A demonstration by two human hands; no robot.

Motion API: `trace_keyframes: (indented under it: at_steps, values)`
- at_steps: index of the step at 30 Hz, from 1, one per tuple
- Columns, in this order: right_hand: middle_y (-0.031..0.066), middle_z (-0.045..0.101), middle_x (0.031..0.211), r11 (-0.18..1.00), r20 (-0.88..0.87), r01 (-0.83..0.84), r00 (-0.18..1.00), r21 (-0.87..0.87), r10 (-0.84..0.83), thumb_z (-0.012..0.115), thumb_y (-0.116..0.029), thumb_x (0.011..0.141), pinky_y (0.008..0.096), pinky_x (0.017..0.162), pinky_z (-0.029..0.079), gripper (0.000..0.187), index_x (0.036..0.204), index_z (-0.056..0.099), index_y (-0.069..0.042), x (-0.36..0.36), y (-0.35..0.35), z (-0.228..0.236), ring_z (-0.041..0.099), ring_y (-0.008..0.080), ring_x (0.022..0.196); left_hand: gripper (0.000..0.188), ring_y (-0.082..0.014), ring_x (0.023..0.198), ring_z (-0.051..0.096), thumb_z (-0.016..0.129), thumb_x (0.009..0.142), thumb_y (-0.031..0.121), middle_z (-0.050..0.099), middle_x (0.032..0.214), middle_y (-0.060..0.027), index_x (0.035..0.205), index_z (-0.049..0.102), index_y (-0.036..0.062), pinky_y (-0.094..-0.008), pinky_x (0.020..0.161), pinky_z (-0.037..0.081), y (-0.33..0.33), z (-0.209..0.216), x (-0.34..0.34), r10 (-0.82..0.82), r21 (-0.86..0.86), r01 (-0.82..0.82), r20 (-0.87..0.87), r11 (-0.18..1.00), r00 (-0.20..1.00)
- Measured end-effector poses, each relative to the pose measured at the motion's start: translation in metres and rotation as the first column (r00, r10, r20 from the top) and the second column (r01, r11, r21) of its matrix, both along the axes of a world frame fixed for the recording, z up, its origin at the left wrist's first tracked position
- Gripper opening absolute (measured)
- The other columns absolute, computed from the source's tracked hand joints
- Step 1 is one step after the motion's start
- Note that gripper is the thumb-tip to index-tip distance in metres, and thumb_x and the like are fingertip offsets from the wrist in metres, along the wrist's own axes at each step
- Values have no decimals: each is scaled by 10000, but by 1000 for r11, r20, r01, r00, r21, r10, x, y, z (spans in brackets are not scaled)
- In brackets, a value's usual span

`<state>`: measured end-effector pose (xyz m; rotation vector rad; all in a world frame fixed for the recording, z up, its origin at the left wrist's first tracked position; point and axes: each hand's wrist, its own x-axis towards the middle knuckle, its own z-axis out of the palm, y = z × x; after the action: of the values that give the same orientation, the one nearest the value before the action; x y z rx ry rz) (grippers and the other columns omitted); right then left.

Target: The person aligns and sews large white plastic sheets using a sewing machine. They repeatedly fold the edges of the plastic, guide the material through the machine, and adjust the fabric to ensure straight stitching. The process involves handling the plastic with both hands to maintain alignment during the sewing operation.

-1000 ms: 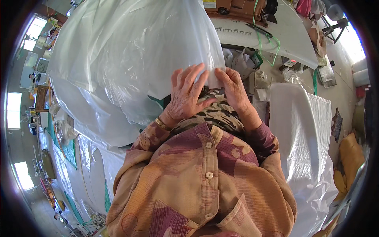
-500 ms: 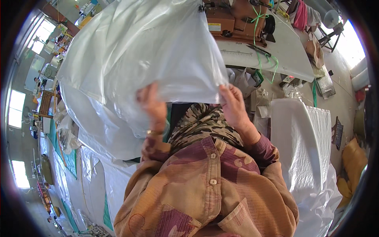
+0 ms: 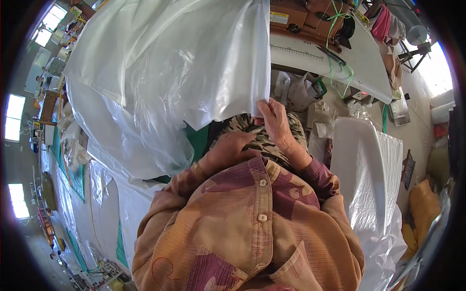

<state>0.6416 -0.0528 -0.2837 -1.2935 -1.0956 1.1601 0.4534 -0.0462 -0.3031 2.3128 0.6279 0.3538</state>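
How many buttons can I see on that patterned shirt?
3: a top button, a middle button and a bottom button, as pictured, along the shirt front. More may be hidden.

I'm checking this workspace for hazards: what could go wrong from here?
Only the bare right hand pinches the large translucent white plastic sheet, at a lower corner, so it might slip. The thin bright-green cord looping over the white tabletop's edge could snag the sheet.
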Motion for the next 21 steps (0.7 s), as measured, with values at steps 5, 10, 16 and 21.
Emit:
trace_keyframes:
  at_steps: [5,10,16,21]
  values:
    - [20,594,749,994,35,22,999,103,-26,511,-298,1027,247,591,476,357,958,611,37,2,-7,4,566,81,650,646,-251,1288,463,579,970,418,493,1385,-107,1448,363,42,-446,1072,366,24,-14,47,190,-658,52,290,751,938]
    - [22,632,788,986,-83,90,993,140,-79,530,-305,1023,240,624,486,358,997,629,39,-1,-11,11,583,80,678,735,-223,1349,386,570,976,420,375,1476,-110,1520,222,70,-432,1120,324,17,-30,63,633,-727,549,662,412,401]
    - [34,654,788,987,-164,75,985,141,-52,529,-300,1026,237,627,483,335,998,638,15,0,-13,11,586,84,659,688,-247,1281,438,493,991,490,422,1441,-130,1479,277,56,-436,1104,350,22,3,47,571,-658,131,722,742,392]
    - [66,601,714,980,-192,65,981,190,-27,498,-331,1027,288,587,471,403,934,601,48,0,-10,8,571,127,635,851,-266,1400,360,418,939,659,379,1511,-124,1502,281,36,-422,1147,321,27,-8,55,558,-740,593,651,317,515]
